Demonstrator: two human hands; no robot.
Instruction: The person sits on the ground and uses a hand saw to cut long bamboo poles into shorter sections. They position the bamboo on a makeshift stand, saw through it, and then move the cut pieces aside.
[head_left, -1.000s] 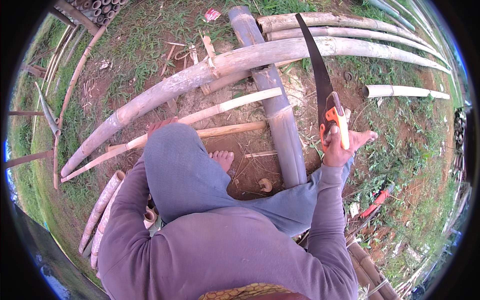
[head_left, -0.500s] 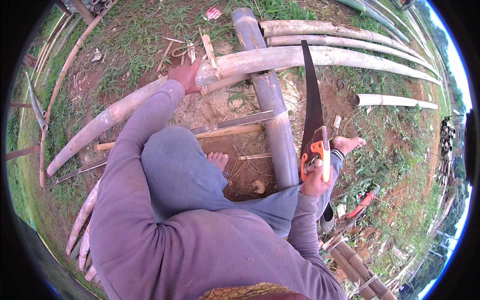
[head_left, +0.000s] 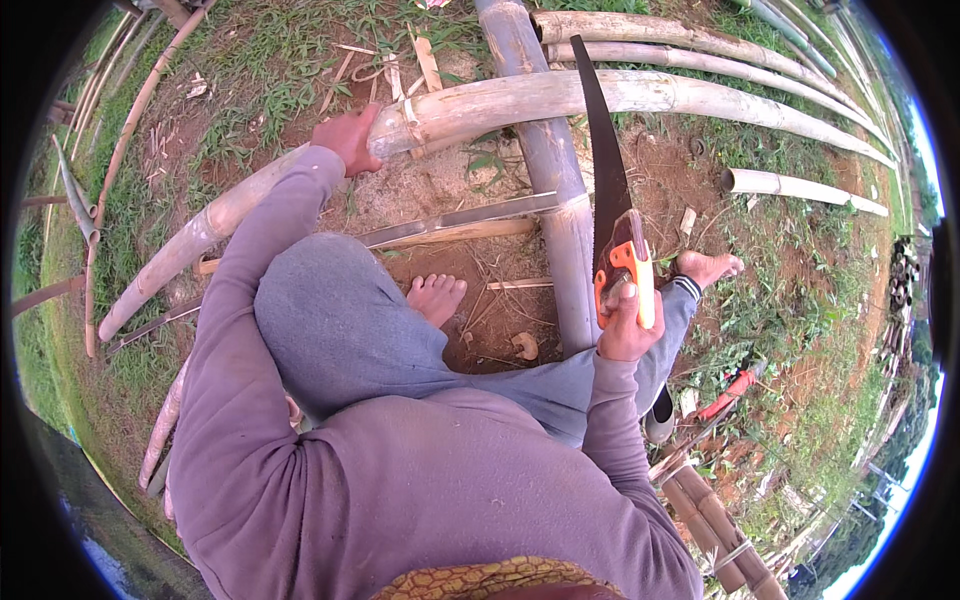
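Left hand on the pole, saw in the right

From the head view, I see the left hand point(head_left: 345, 141) clasped over a long, pale, round bamboo pole point(head_left: 500, 107), which lies crosswise over a thick, grey bamboo log point(head_left: 570, 245). The right hand point(head_left: 625, 328), farther from the pole, grips an orange-handled, dark-bladed handsaw point(head_left: 608, 165) by its handle. The blade points forward, across the pole's long axis, well to the right of the left hand. Whether blade and bamboo touch, I cannot tell. Some left fingertips are hidden; the pole's right end is hard to make out.
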